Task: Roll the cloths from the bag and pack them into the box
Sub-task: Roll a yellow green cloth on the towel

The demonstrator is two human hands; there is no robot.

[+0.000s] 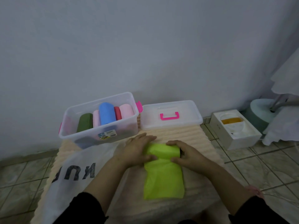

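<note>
Head view. My left hand (138,148) and right hand (186,153) both gripped the rolled far end of a lime-green cloth (163,175), fingers curled over the roll from either side. The unrolled part of the cloth lay flat toward me, between my forearms, on a ribbed cream mat (186,136) spread over the tiled floor (258,167).

Beyond my left hand stood the clear plastic box (97,135), open, with pink latches. Inside it, rolled cloths side by side: dark green (85,123), pale pink (96,118), blue (106,113), red (117,113), another pale pink (127,111).

Beyond my right hand lay the box lid (171,117), clear with a pink handle, just beside the box.

Left of my left forearm lay the white bag (68,175), dark lettering on it, touching the box front.

Far right of my right hand: a white carton (242,139), open on the floor.
</note>
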